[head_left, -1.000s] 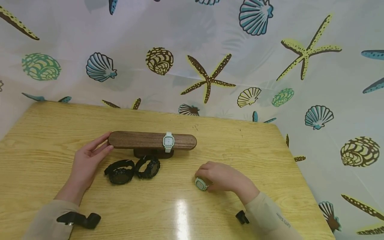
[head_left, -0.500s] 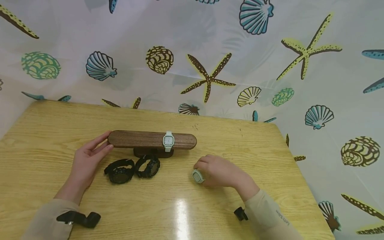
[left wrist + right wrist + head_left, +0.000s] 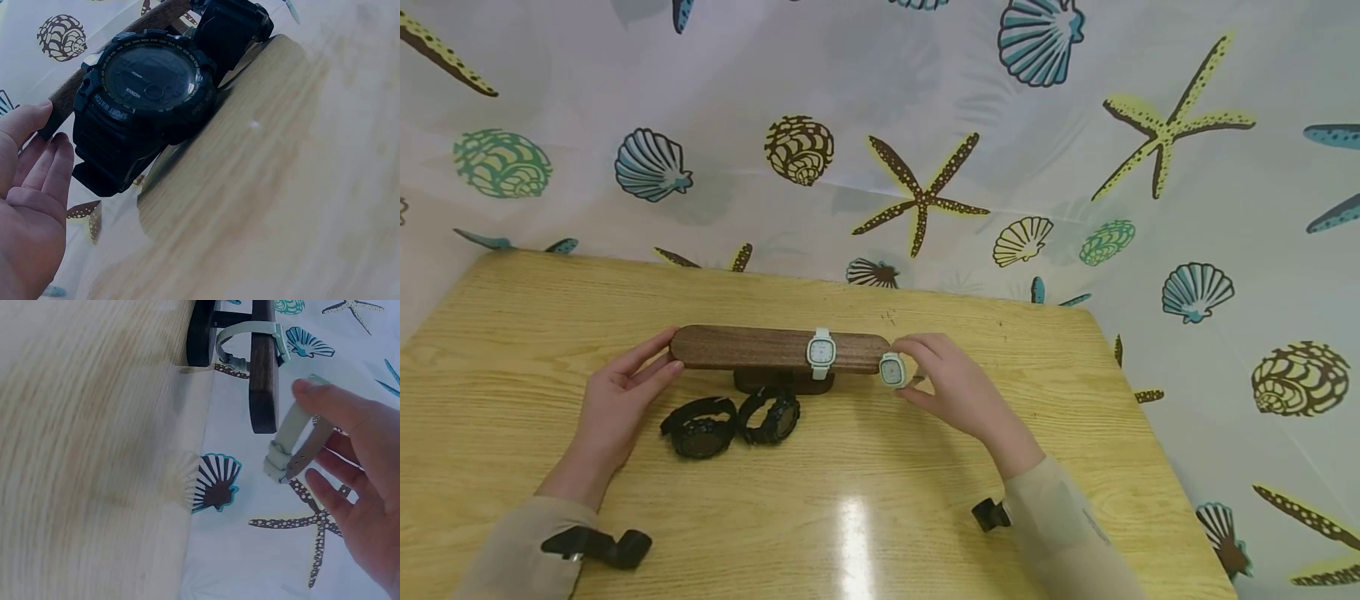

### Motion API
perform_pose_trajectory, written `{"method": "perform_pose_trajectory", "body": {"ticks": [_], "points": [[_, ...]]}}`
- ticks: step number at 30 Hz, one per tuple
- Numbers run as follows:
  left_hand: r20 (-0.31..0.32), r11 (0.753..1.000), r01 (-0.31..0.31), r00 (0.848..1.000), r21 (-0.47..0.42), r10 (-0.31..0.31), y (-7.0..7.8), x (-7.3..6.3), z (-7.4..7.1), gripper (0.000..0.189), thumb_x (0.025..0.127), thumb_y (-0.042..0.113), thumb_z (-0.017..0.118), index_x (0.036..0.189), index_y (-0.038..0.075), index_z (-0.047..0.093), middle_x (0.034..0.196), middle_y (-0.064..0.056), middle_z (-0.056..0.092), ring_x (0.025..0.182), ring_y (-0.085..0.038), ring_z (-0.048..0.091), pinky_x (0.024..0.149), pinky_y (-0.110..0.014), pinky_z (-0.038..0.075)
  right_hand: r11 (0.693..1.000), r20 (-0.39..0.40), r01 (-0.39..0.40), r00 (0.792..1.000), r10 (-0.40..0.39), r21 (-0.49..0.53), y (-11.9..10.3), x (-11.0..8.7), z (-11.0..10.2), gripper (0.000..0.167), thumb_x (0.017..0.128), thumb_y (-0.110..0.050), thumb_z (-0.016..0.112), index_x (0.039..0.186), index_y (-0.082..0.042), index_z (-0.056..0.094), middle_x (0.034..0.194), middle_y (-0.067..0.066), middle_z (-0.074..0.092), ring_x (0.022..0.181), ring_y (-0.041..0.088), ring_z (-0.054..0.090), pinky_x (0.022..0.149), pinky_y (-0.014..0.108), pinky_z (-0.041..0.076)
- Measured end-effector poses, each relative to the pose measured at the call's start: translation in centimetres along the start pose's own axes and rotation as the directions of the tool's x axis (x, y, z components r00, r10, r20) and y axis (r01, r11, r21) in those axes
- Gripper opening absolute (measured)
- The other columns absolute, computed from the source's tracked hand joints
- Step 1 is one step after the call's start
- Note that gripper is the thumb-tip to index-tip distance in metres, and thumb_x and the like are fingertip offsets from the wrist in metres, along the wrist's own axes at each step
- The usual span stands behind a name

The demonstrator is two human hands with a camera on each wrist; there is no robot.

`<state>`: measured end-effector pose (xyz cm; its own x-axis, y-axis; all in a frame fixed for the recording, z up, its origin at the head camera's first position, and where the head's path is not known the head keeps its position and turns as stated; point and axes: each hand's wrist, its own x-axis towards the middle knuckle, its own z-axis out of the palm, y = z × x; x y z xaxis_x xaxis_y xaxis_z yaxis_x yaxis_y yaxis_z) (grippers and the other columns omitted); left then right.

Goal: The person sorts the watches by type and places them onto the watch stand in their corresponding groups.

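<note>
A dark wooden watch stand (image 3: 745, 347) with a rounded bar stands on the table. My left hand (image 3: 610, 408) holds the bar's left end between thumb and fingers. Around the bar, right of its middle, sits a pale watch (image 3: 822, 353) with a green-rimmed face. At the bar's right end my right hand (image 3: 958, 392) pinches a second pale green watch (image 3: 892, 371), face turned toward me. In the right wrist view its strap (image 3: 289, 431) forms a closed loop just beyond the bar's end (image 3: 264, 400), apart from it.
Two black sports watches, a left one (image 3: 700, 435) and a right one (image 3: 777, 419), lie in front of the stand. The wooden table (image 3: 760, 525) ends at a shell-patterned cloth (image 3: 715, 217) behind and to the right.
My right hand has lifted the pale green watch off the table and carried it up and away from me to the bar's right end. The left hand and stand stay put.
</note>
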<state>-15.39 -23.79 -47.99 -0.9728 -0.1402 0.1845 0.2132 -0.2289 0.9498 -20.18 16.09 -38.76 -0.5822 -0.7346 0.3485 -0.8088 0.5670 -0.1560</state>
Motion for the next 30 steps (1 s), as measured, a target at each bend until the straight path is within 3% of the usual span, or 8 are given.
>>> {"method": "perform_pose_trajectory", "body": {"ticks": [5, 9, 13, 19, 30], "points": [[0.004, 1.0, -0.004, 1.0, -0.011, 0.004, 0.0, 0.0, -0.1, 0.05, 0.091, -0.001, 0.063, 0.138, -0.003, 0.047, 0.139, 0.001, 0.051, 0.111, -0.002, 0.057, 0.087, -0.015, 0.047, 0.993, -0.112, -0.078, 0.99, 0.088, 0.09, 0.7, 0.5, 1.1, 0.058, 0.077, -0.014, 0.082, 0.127, -0.003, 0.054, 0.123, 0.01, 0.057, 0.115, 0.025, 0.05, 0.099, 0.036, 0.042], [0.001, 1.0, -0.005, 1.0, -0.02, 0.005, 0.0, -0.1, 0.0, 0.049, 0.09, -0.001, 0.063, 0.137, -0.003, 0.048, 0.14, -0.001, 0.05, 0.111, -0.002, 0.058, 0.086, -0.016, 0.048, 0.975, -0.151, -0.127, 0.976, 0.156, 0.184, 1.2, 0.8, 2.0, 0.059, 0.076, -0.014, 0.083, 0.127, -0.004, 0.055, 0.123, 0.009, 0.058, 0.113, 0.025, 0.05, 0.094, 0.037, 0.044], [-0.003, 1.0, -0.005, 1.0, -0.019, 0.005, 0.1, -0.1, 0.1, 0.049, 0.09, -0.001, 0.063, 0.137, -0.003, 0.049, 0.14, -0.001, 0.051, 0.111, -0.002, 0.058, 0.086, -0.016, 0.048, 0.939, -0.144, -0.155, 0.968, 0.207, 0.308, 1.8, 0.9, 3.0, 0.057, 0.078, -0.015, 0.081, 0.128, -0.005, 0.055, 0.123, 0.009, 0.058, 0.113, 0.024, 0.05, 0.088, 0.039, 0.049], [-0.006, 1.0, 0.003, 1.0, 0.006, -0.003, 0.1, -0.1, 0.0, 0.048, 0.091, 0.001, 0.064, 0.137, 0.001, 0.051, 0.139, 0.002, 0.051, 0.111, -0.001, 0.057, 0.087, -0.015, 0.047, 0.862, -0.125, -0.171, 0.958, 0.26, 0.478, 2.4, 0.8, 4.5, 0.057, 0.081, -0.013, 0.078, 0.132, -0.006, 0.054, 0.128, 0.007, 0.056, 0.116, 0.022, 0.05, 0.093, 0.039, 0.048], [-0.001, 1.0, -0.001, 1.0, 0.024, 0.002, 0.0, 0.0, -0.1, 0.049, 0.091, 0.001, 0.063, 0.138, 0.0, 0.049, 0.14, 0.002, 0.051, 0.112, -0.001, 0.057, 0.086, -0.015, 0.047, 0.768, -0.075, -0.203, 0.948, 0.309, 0.607, 2.7, 0.9, 5.6, 0.059, 0.082, -0.013, 0.077, 0.135, -0.008, 0.053, 0.136, 0.003, 0.053, 0.123, 0.018, 0.049, 0.097, 0.034, 0.046]]}}
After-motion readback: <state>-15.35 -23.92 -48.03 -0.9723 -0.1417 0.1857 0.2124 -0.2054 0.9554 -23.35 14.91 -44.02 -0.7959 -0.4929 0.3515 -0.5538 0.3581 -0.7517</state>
